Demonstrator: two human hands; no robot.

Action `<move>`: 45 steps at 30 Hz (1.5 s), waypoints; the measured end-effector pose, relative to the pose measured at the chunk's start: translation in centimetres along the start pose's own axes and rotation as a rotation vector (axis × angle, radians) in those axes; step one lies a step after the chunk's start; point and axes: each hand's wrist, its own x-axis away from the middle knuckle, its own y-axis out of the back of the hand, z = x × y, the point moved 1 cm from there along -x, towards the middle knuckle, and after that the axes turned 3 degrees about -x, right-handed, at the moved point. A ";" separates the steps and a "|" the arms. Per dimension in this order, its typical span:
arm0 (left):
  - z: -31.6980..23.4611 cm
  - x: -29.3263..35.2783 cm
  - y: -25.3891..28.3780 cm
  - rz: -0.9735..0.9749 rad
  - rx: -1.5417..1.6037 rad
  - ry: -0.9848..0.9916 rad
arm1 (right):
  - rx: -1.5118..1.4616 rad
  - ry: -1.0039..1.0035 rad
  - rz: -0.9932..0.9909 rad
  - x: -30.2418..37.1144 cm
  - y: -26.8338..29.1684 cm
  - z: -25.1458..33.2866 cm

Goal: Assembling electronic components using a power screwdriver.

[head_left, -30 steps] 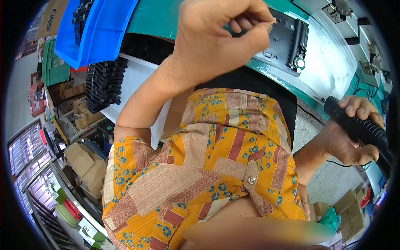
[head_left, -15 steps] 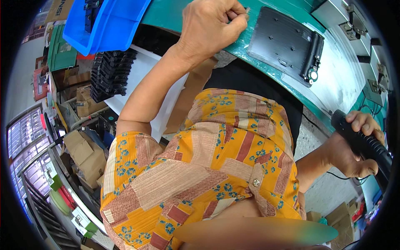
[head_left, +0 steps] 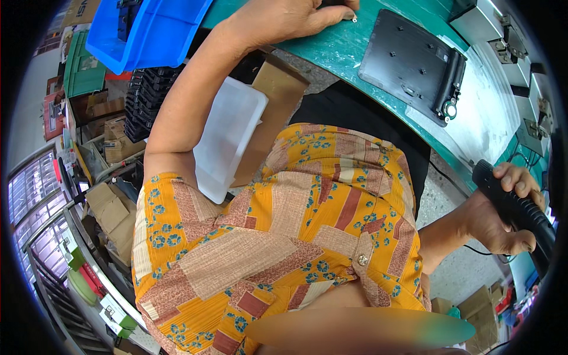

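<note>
My left hand [head_left: 290,21] reaches over the green bench at the top of the view, partly cut off by the edge. Its thumb and fingers are pinched together, and a small shiny metal piece [head_left: 354,19], which looks like a screw, shows at the fingertips. To the right of that hand a flat black plastic panel [head_left: 408,62] lies on the bench, with a rounded bar and a round pale end piece along its right side. At the lower right my right hand [head_left: 503,216] is wrapped round a black electric screwdriver [head_left: 513,204], its tip pointing up and left.
A blue bin [head_left: 160,41] with black parts stands at the upper left. Below it are stacked black parts [head_left: 145,100] and a translucent white tray [head_left: 228,136]. Metal fixtures [head_left: 506,41] line the right of the green bench [head_left: 331,53]. Cardboard boxes [head_left: 112,219] sit at the left.
My left hand has moved up and slightly left, its forearm swinging away from the body and showing more of the white tray. My right hand holds nearly the same place with the screwdriver.
</note>
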 end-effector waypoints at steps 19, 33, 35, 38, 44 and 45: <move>-7.0 0.8 -4.2 -0.097 0.478 0.213 | -0.034 -0.102 -0.176 -0.4 0.1 0.1; -8.3 -0.2 -5.7 -0.067 0.314 0.152 | -0.154 0.009 -0.118 -0.8 -1.2 -1.7; -8.1 -0.3 -5.8 -0.071 0.300 0.132 | -0.357 0.111 -0.036 -1.0 -2.3 -2.0; -8.1 -0.3 -6.0 -0.091 0.315 0.153 | -0.267 0.091 -0.002 -1.3 -3.0 -1.4; -8.2 -0.5 -5.4 -0.007 0.407 0.268 | -0.288 0.092 0.006 -1.4 -2.9 -1.5; -8.1 -0.6 -5.2 0.023 0.408 0.259 | -0.278 0.087 0.004 -1.4 -2.8 -1.5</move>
